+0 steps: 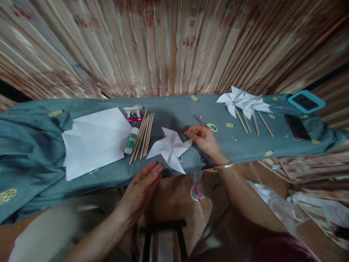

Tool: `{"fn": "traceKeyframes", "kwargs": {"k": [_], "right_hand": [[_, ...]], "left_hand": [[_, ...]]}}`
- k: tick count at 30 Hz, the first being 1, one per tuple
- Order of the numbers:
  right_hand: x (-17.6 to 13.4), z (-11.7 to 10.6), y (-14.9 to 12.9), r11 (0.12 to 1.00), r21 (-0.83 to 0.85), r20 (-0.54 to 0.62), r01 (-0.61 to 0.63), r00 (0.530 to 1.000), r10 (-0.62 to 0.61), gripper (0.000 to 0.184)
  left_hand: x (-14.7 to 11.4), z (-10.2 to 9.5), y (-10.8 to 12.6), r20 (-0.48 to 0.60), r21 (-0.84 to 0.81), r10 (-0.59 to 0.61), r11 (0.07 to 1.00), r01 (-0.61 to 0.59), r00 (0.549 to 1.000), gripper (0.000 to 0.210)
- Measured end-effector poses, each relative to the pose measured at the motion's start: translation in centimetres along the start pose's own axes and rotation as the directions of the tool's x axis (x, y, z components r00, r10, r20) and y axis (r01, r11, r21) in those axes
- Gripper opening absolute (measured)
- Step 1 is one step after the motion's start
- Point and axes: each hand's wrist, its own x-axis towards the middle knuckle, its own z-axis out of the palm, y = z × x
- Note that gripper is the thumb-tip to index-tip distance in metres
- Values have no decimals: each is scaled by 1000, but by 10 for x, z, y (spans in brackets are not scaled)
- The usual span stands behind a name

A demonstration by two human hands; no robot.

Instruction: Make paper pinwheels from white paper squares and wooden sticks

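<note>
A white paper pinwheel [172,146] lies on the cloth-covered table between my hands, with no stick visible on it. My left hand [147,178] is at the table's front edge, just below the pinwheel's left blade, fingers stretched out and holding nothing. To the right of the pinwheel, my right hand [202,137] has its thumb and fingertips pinched together near a blade tip; whatever is in the pinch is too small to make out. Behind that hand lie scissors [211,127] with pale green handles. Several wooden sticks [143,138] rest left of the pinwheel.
A glue stick [131,141], a small red box of pins [133,115] and a stack of white paper [98,140] are on the left. Several pinwheels on sticks [242,102] lie at the right, near a black phone [297,127] and a blue-framed device [307,101]. Curtains hang behind.
</note>
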Motion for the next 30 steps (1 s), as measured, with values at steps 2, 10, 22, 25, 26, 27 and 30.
{"fn": "traceKeyframes", "kwargs": {"k": [2,10,22,25,26,27,30], "right_hand": [[4,3,0,1000,-27,50,-15,999,16,15],[13,4,-3,973,177,238,-147,966,103,21],[-6,5,-21,993,72,56,96,993,-100,9],[-23,2,-33,964,-144,-30,225,972,-231,4],[-29,1,-36,948,-186,-32,258,963,-268,3],[-34,0,-39,929,-223,-26,296,951,-309,4],[-43,0,-44,866,-311,14,391,913,-407,6]], "left_hand": [[3,7,1,23,-43,-15,999,16,1000,35],[39,36,6,143,-71,21,997,-11,989,9],[74,58,21,107,-6,237,971,-238,966,25],[76,64,21,154,-5,312,949,-315,937,30],[76,66,21,171,5,329,942,-335,929,30],[76,69,21,186,21,346,934,-356,920,29],[74,73,21,217,93,399,900,-426,891,25]]}}
